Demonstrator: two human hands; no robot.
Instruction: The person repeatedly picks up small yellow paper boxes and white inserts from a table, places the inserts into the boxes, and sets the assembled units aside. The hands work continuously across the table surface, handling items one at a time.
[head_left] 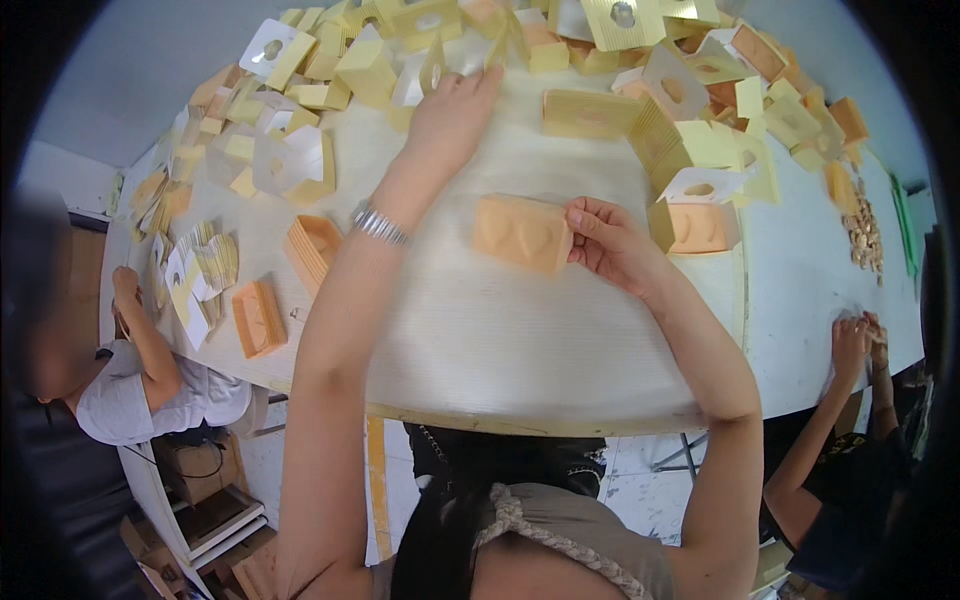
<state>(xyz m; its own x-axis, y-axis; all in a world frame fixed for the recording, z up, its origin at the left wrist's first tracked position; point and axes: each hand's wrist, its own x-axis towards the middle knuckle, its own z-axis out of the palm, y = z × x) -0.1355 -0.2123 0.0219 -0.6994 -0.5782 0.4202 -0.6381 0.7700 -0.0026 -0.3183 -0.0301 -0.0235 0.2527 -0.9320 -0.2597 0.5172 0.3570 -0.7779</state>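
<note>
My right hand [612, 243] pinches the right edge of a shallow orange plastic tray [518, 235] with moulded hollows, held above the table and slightly blurred. Stretched out to the far side, my left hand [452, 122] has its fingers closed on a yellow folded carton [497, 50] at the near edge of the pile; its fingertips are partly hidden. To the right of the tray stands an open carton with an orange tray [697, 228] inside. Left of my left forearm lie stacked orange trays [314, 250] and another orange stack [259, 318].
Yellow and white window cartons [365, 70] heap along the far side of the white table [540, 350]. Flattened cartons [200, 275] lie at the left. Small brown pieces [862, 235] sit at the far right. Other people's hands work at the left [125, 285] and right [855, 340].
</note>
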